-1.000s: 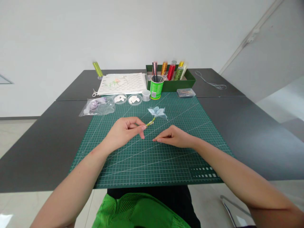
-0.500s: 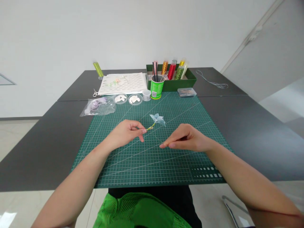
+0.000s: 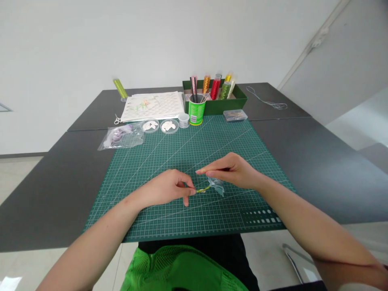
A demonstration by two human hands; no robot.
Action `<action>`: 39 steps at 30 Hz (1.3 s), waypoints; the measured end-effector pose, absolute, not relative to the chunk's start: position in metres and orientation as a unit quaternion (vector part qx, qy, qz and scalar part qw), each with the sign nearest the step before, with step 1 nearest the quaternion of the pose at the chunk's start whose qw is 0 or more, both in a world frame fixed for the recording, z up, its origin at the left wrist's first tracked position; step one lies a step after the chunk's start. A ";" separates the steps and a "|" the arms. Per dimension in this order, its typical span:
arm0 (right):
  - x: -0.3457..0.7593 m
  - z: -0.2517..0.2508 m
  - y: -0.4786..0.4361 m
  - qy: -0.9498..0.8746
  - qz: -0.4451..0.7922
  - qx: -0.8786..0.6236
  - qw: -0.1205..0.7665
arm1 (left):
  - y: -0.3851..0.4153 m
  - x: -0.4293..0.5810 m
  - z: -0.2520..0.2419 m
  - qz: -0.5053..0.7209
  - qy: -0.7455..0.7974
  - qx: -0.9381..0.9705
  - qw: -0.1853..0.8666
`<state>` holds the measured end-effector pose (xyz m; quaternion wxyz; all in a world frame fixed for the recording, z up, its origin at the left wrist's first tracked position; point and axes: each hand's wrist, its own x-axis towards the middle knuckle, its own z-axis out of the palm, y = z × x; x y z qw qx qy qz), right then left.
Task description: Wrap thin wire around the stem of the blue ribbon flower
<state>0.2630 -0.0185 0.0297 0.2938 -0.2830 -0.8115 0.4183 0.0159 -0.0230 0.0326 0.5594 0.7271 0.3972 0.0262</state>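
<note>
No lettering can be read anywhere. The green cup near the far edge of the counter bears a white label, its print too small to make out. The cutting mat shows only grid lines and white squares.

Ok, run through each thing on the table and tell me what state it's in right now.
flower, held low over the cutting mat.
left hand, grip shut on the flower's stem.
right hand, grip pinched shut just above the flower.
green cup, upright, sticks standing in it.
green box, open, spools upright inside.
plastic bag, lying flat.
dishes, uncovered, white pieces inside.
</note>
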 end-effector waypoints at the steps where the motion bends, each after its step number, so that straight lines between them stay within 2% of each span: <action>1: 0.263 0.029 -0.018 -0.811 0.419 -0.284 0.292 | -0.024 0.016 0.033 0.022 0.393 0.729 0.560; 12: 0.261 0.029 -0.023 -0.832 0.410 -0.219 0.304 | -0.023 0.015 0.025 -0.001 0.366 0.718 0.591; 22: 0.258 0.023 -0.016 -0.806 0.419 -0.318 0.273 | -0.025 0.016 0.032 -0.008 0.380 0.726 0.573; 33: 0.265 0.009 0.004 -0.756 0.524 -0.341 0.192 | -0.026 0.015 0.040 0.017 0.370 0.748 0.552; 39: 0.268 -0.004 0.011 -0.718 0.597 -0.319 0.163 | -0.029 0.013 0.044 0.111 0.371 0.760 0.522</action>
